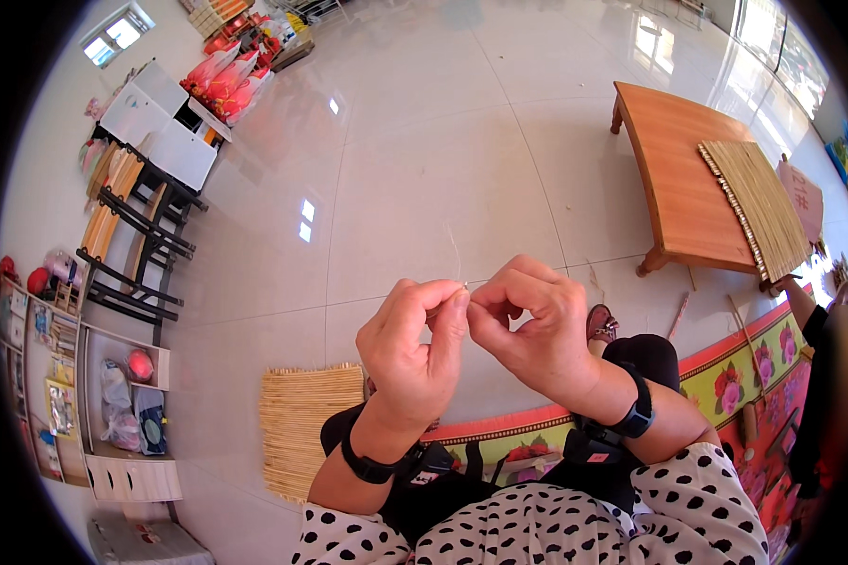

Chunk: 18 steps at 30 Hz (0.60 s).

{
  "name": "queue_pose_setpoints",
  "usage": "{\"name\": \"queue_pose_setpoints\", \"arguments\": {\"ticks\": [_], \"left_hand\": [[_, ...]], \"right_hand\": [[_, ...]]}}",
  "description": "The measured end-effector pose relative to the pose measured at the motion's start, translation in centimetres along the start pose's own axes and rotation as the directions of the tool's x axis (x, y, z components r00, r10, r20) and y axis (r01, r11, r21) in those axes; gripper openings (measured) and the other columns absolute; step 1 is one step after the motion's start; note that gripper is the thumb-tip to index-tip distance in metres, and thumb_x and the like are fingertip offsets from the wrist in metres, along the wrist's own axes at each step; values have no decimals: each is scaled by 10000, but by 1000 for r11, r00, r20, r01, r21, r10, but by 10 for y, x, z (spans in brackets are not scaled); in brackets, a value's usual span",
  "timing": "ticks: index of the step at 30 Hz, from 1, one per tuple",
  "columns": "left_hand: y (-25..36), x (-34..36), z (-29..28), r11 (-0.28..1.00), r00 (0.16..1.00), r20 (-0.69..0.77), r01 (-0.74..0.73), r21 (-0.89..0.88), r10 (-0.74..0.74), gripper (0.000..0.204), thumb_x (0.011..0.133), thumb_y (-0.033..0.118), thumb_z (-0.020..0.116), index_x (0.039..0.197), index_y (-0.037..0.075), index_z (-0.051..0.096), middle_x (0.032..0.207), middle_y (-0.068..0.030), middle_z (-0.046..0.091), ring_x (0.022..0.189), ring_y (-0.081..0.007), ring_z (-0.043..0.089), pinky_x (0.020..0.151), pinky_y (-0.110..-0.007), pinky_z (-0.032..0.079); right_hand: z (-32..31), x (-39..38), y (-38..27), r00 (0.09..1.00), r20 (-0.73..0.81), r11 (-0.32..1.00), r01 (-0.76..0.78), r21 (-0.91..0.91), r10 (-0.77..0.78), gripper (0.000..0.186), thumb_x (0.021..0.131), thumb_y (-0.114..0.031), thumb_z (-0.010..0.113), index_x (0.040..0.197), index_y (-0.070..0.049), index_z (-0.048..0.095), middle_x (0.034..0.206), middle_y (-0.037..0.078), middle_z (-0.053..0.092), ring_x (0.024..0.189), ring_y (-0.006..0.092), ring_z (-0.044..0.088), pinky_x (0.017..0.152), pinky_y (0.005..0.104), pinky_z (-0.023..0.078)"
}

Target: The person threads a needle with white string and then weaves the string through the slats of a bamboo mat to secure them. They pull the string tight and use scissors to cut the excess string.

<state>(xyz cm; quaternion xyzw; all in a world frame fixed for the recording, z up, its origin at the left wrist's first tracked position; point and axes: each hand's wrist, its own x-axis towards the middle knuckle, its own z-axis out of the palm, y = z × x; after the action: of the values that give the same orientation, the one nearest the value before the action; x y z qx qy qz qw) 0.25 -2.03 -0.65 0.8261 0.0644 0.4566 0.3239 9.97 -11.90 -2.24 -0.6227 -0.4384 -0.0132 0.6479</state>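
In front of my chest, both hands are raised with their fingertips almost meeting. My left hand [410, 344] pinches a fine pale thread [456, 252] between thumb and forefinger, and its loose end stands up above the fingers. A tiny light speck shows at that pinch, too small to name. My right hand [537, 325] is closed in a pinch right beside it; what lies between its fingertips is hidden. Below and left of my hands, a mat of straw-coloured stalks [311, 424] lies on the tiled floor.
At the right stands a low wooden table [678, 160] with another stalk mat [758, 202] on it. Another person's arm [803, 306] reaches in beside it. A flowered cloth [763, 363] spreads at lower right. Benches [113, 226] and shelves [127, 395] line the left wall.
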Motion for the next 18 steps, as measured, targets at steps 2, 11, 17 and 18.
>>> {"name": "queue_pose_setpoints", "arguments": {"ticks": [2, 11, 17, 18], "left_hand": [[1, 0, 0, 1000, 1000, 3, 20, -13, -20, 50, 844, -20, 659, 865, -14, 613, 701, -69, 595, 556, -110, 545, 497, -225, 429], [2, -2, -3, 951, 962, 76, 270, -154, -261, 77, 888, 46, 640, 863, -22, 614, 699, -39, 594, 604, -83, 534, 567, -212, 438], [-1, 2, -9, 831, 900, 174, 436, -346, -400, 125, 937, 117, 604, 899, -2, 592, 714, 7, 574, 607, -60, 495, 561, -205, 409], [-1, 3, -10, 798, 882, 212, 471, -377, -421, 133, 945, 129, 597, 905, 2, 587, 716, 14, 569, 603, -58, 488, 557, -205, 403]], "right_hand": [[0, 0, 0, 1000, 0, 1000, 4, -3, -4, 101, 719, -4, 734, 697, -26, 638, 651, 48, 570, 501, 125, 547, 443, 258, 418], [1, -1, 0, 1000, 16, 1000, 11, 0, -11, 87, 722, -13, 735, 721, -25, 649, 667, 55, 582, 511, 139, 562, 450, 263, 433], [-8, 7, -2, 994, 90, 991, -79, 109, 69, 86, 750, -26, 743, 816, -27, 688, 760, 65, 628, 541, 126, 589, 462, 253, 441], [-9, 8, -3, 993, 82, 988, -93, 126, 83, 89, 758, -27, 743, 832, -28, 693, 776, 66, 632, 546, 120, 592, 468, 249, 441]]}}
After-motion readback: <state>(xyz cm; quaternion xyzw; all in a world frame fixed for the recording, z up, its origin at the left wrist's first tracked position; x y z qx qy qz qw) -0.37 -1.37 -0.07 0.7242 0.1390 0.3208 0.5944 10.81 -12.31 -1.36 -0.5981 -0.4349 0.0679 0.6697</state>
